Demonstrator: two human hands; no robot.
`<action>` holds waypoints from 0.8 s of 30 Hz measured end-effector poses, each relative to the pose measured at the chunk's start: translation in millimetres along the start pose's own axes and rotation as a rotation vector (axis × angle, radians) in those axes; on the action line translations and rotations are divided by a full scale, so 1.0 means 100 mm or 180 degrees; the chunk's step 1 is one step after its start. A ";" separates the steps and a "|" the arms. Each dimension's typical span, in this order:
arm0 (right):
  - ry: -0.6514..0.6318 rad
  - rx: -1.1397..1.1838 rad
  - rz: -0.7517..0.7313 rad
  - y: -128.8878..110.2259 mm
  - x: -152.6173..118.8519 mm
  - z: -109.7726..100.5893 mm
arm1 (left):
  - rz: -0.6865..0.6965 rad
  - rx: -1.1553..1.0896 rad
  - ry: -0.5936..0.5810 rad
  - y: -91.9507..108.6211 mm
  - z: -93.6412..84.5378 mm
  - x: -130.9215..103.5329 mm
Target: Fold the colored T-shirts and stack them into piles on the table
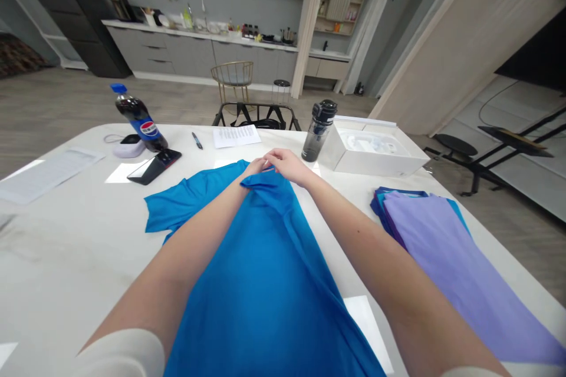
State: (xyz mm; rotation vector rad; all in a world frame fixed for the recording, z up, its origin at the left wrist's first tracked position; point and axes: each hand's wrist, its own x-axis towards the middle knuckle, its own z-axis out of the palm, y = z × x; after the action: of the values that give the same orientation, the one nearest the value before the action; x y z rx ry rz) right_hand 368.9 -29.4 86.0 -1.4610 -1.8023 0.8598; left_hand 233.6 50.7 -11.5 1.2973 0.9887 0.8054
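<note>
A blue T-shirt (265, 283) lies lengthwise on the white table, its lower part running toward me. One sleeve (177, 206) spreads out to the left, while the right side is folded inward over the body. At the shirt's far end, my left hand (256, 166) is closed on the fabric near the collar. My right hand (285, 164) meets it there, fingers pinched at the same folded edge of the shirt. The fingertips of both hands nearly touch, and part of the cloth between them is hidden.
Folded shirts (433, 230), purple on top, are stacked at right. Behind them stand an open white box (375, 153) and a dark water bottle (317, 132). At left are a cola bottle (144, 121), a phone (157, 166), a pen (197, 141) and paper sheets (50, 171).
</note>
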 end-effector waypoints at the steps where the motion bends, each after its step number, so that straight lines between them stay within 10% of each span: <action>1: 0.0184 -0.0365 0.0064 0.17 0.07 0.08 | -0.0171 -0.0052 -0.0062 -0.02 -0.13 -0.09; 7: 0.0231 -0.1886 0.0675 1.10 0.13 0.14 | -0.0602 0.1758 0.0291 -0.10 -0.48 -0.60; 13: 0.0089 -0.2194 0.0475 1.18 0.28 0.30 | -0.0247 0.3876 0.0273 -0.16 -0.24 -0.84; 19: 0.0573 -0.2065 0.0442 1.19 0.35 0.26 | 0.0343 0.3363 0.0523 -0.04 -0.22 -1.08; 24: 0.0977 -0.2038 0.0509 1.14 0.37 0.16 | 0.0634 0.3086 0.0735 0.24 -0.56 -0.88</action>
State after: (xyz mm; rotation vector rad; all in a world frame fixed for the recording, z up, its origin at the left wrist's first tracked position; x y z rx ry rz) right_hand 413.0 24.4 -13.5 -2.0224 -1.8171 0.0923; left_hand 149.6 -5.0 24.2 2.1840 1.5451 0.6364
